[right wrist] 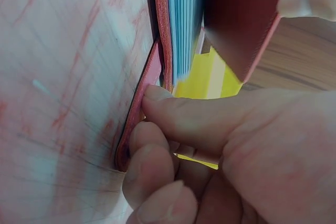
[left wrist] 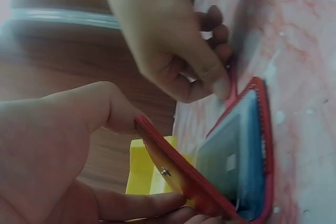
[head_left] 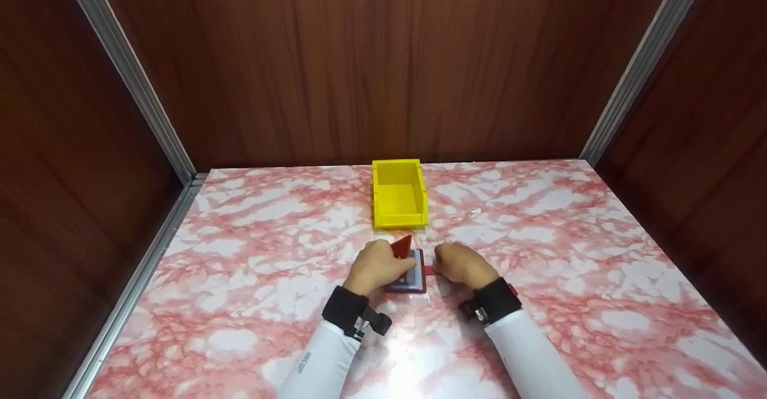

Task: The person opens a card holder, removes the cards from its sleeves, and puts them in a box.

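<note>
A red card holder [head_left: 418,279] lies partly open on the table, with a stack of clear plastic sleeves [right wrist: 184,30] inside. My left hand [head_left: 374,266] grips its raised front cover [left wrist: 184,179], thumb on one side and fingers on the other. A metal snap [left wrist: 165,171] shows on that cover. To the right, my right hand [head_left: 462,265] pinches the holder's red strap [right wrist: 139,108] near the tabletop, between the thumb and curled fingers. From the head view, my left hand hides part of the holder.
Just beyond the holder stands a yellow open-front bin [head_left: 400,220]. The table [head_left: 239,339] has a pink and white marbled surface. Brown wood-look panels [head_left: 371,63] with metal corner posts [head_left: 129,69] enclose the back and both sides.
</note>
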`<state>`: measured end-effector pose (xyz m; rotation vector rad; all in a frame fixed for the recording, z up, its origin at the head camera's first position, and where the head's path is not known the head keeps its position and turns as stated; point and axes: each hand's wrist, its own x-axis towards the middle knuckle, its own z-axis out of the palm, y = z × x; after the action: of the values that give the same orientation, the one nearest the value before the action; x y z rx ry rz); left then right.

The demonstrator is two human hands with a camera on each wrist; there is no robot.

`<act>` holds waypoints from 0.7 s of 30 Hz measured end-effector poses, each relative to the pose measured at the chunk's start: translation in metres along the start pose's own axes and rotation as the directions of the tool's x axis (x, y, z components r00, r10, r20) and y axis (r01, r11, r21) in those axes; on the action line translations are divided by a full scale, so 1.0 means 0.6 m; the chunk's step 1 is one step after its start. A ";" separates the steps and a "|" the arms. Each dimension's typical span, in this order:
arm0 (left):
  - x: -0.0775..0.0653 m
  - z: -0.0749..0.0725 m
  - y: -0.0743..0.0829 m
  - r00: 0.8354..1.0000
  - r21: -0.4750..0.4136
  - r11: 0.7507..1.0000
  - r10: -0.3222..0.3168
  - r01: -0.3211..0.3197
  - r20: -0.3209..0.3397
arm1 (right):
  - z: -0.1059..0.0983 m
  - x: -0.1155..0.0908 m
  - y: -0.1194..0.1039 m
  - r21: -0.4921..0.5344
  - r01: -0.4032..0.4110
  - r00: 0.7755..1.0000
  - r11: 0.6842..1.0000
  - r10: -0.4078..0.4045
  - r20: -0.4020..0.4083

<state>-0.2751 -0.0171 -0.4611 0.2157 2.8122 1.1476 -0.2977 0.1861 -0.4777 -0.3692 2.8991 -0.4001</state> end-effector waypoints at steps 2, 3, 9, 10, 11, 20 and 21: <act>0.002 -0.012 -0.006 0.999 -0.040 0.999 -0.020 0.021 0.034 | 0.000 0.000 0.000 0.003 0.001 1.000 1.000 -0.001 -0.005; 0.003 -0.019 -0.009 0.998 -0.061 0.998 -0.026 0.030 0.053 | -0.001 0.000 0.001 0.005 0.003 1.000 1.000 -0.003 -0.009; 0.010 -0.057 -0.044 0.989 -0.155 0.985 -0.056 0.078 0.138 | 0.000 0.000 0.001 0.023 -0.003 1.000 1.000 0.003 0.003; 0.012 -0.062 -0.052 0.989 -0.147 0.985 -0.067 0.086 0.129 | 0.001 0.000 0.002 0.027 -0.008 1.000 1.000 0.008 0.008; 0.013 -0.065 -0.060 0.991 -0.136 0.986 -0.081 0.096 0.110 | 0.002 0.001 0.002 0.028 -0.012 1.000 1.000 0.012 0.012; 0.022 -0.079 -0.114 0.972 -0.097 0.967 -0.234 0.235 0.027 | 0.001 0.001 0.002 0.017 -0.005 1.000 1.000 0.005 0.007; 0.023 -0.080 -0.115 0.968 -0.108 0.962 -0.249 0.252 0.040 | 0.000 0.001 0.001 0.014 -0.002 1.000 1.000 0.002 0.002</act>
<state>-0.3018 -0.0966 -0.4762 -0.1306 2.6448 1.2262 -0.2982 0.1867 -0.4783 -0.3646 2.8934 -0.4193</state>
